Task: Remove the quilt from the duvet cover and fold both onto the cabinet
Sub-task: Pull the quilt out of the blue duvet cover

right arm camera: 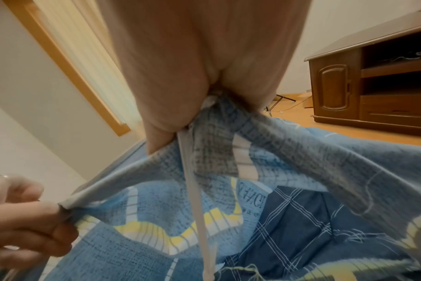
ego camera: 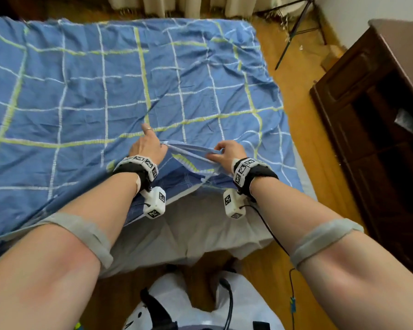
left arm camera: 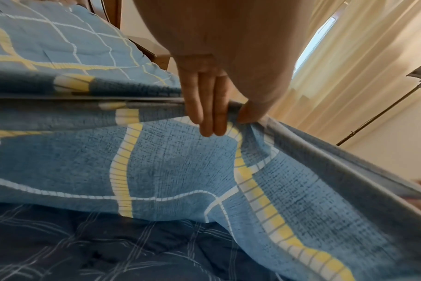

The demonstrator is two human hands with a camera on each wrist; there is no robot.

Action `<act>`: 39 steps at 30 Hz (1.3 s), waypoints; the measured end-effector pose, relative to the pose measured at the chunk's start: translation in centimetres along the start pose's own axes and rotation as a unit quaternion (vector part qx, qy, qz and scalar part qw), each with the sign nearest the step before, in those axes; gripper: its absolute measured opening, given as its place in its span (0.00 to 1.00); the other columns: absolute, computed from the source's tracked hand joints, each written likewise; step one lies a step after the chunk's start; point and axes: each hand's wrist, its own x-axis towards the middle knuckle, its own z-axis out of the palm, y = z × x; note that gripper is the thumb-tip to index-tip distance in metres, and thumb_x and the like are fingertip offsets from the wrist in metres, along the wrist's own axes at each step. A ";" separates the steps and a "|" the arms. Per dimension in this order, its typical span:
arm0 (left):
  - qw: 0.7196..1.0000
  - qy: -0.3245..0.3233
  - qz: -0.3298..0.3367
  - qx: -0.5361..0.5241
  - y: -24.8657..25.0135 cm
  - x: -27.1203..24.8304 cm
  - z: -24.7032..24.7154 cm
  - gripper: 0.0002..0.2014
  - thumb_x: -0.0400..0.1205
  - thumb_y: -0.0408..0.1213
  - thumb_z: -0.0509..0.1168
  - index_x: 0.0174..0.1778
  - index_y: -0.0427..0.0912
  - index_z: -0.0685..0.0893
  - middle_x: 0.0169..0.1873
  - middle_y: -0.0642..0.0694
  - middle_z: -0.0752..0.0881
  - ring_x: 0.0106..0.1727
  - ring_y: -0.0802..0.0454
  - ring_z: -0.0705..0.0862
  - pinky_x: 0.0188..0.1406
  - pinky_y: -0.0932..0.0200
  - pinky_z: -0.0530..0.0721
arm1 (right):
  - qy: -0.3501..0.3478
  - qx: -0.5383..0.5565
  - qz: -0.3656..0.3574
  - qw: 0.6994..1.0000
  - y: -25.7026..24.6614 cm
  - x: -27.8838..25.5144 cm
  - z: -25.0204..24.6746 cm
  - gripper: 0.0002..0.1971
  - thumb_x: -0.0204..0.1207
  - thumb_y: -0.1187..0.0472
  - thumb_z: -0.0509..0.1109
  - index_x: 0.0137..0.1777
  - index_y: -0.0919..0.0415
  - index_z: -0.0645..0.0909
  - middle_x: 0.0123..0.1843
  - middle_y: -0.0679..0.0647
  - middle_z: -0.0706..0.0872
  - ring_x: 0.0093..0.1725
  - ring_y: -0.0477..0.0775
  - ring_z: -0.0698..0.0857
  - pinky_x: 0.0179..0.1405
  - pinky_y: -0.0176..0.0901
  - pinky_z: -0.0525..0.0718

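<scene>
Blue checked duvet cover [ego camera: 153,75] on bed, both hands, left hand [ego camera: 148,146], right hand [ego camera: 228,152], pinching its opening edge, dark quilt [right arm camera: 312,218] inside

Bare forearms wear black wrist straps [ego camera: 253,173] with checkered markers, white camera cubes [ego camera: 154,202], grey elbow bands [ego camera: 91,236].

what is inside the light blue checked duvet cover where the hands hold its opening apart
Inside the light blue checked duvet cover, a dark navy quilt with thin white lines shows through the gap between left hand and right hand. The rest is covered.
</scene>
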 end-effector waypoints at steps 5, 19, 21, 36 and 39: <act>0.995 -0.087 0.048 0.023 -2.0 -2.5 5.5 0.03 0.82 0.41 0.64 0.46 0.48 0.78 0.44 0.47 0.82 0.51 0.39 0.85 0.48 0.50 0.80 | -0.015 -0.014 0.005 1.000 3.0 2.1 2.8 0.11 0.68 0.53 0.83 0.40 0.55 0.84 0.34 0.51 0.84 0.38 0.55 0.86 0.40 0.46 0.84; 0.972 -0.220 0.037 0.070 0.1 -7.1 28.3 0.11 0.85 0.44 0.60 0.58 0.54 0.85 0.58 0.47 0.87 0.59 0.41 0.85 0.56 0.48 0.82 | -0.086 -0.049 0.015 0.995 21.5 5.1 11.6 0.15 0.65 0.68 0.74 0.49 0.52 0.88 0.43 0.49 0.86 0.50 0.53 0.86 0.48 0.33 0.75; 0.976 -0.186 0.038 0.104 0.9 -7.3 30.1 0.09 0.85 0.49 0.60 0.51 0.51 0.84 0.51 0.45 0.88 0.53 0.40 0.86 0.49 0.50 0.81 | -0.091 -0.063 0.008 0.994 23.4 5.2 12.2 0.14 0.68 0.65 0.74 0.53 0.51 0.86 0.48 0.51 0.87 0.54 0.55 0.86 0.51 0.37 0.77; 0.944 -0.245 0.021 0.220 -4.3 -8.2 38.0 0.33 0.77 0.32 0.71 0.77 0.46 0.65 0.71 0.38 0.65 0.54 0.35 0.84 0.37 0.46 0.75 | -0.094 -0.068 0.019 0.993 27.0 5.3 17.2 0.15 0.74 0.56 0.71 0.61 0.47 0.82 0.59 0.49 0.88 0.59 0.56 0.85 0.55 0.47 0.81; 0.961 -0.196 0.030 0.191 -5.2 -7.9 38.7 0.28 0.80 0.32 0.69 0.75 0.45 0.68 0.68 0.41 0.69 0.56 0.39 0.84 0.41 0.45 0.83 | -0.136 -0.071 0.019 0.988 26.8 4.9 18.6 0.26 0.71 0.47 0.74 0.69 0.46 0.73 0.61 0.49 0.86 0.60 0.57 0.85 0.55 0.48 0.82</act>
